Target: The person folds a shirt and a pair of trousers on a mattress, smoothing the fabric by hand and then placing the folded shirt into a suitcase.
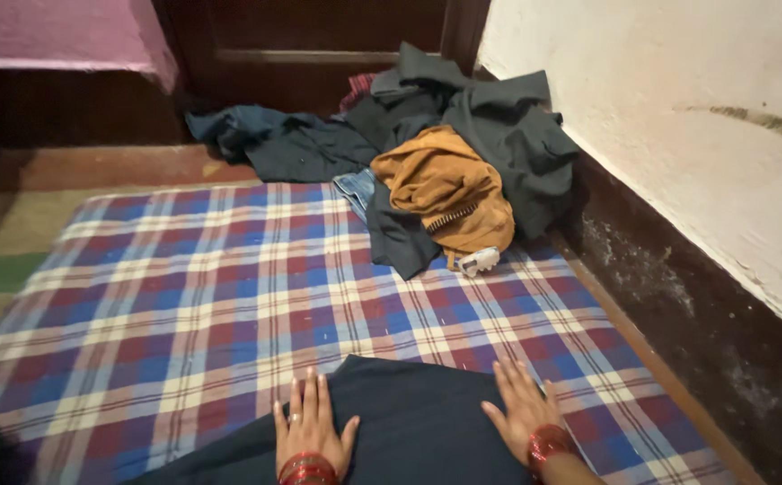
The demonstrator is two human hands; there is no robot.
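Two hands lie flat on one dark navy garment (409,431), spread on a plaid blanket (184,305) that covers the floor. The left hand (308,431) has its fingers stretched out and together, palm down, gripping nothing, with red bangles at the wrist. The cloth runs between the hands and trails off beyond the left one toward the lower edge, so its long axis seems to lie crosswise; its ends are out of sight. The right hand (521,409) rests the same way, open and pressing, also with red bangles. Well ahead of the right hand sits one heap of clothes (463,135): several dark grey pieces, one mustard-yellow garment (445,189) on top, against the white wall (678,117).
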